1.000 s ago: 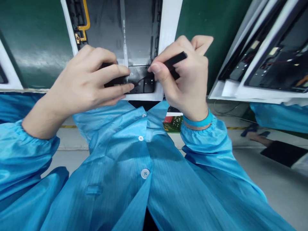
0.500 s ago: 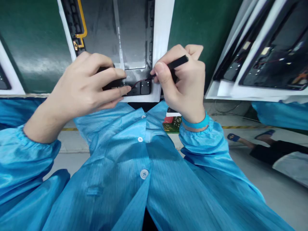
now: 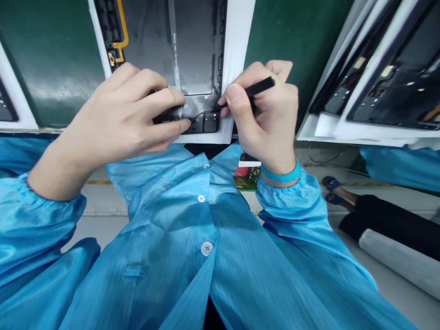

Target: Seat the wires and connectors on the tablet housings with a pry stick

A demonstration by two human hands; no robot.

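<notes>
Both hands have slid a bit to the right. The right hand [image 3: 266, 117] has a narrow grip on a thin black stick [image 3: 256, 87], its tip at a thin dark wire [image 3: 205, 113] on a dark panel [image 3: 192, 50] (in a white frame [image 3: 237, 50]). The left hand [image 3: 113, 117] grips a black block [image 3: 168, 114].
</notes>
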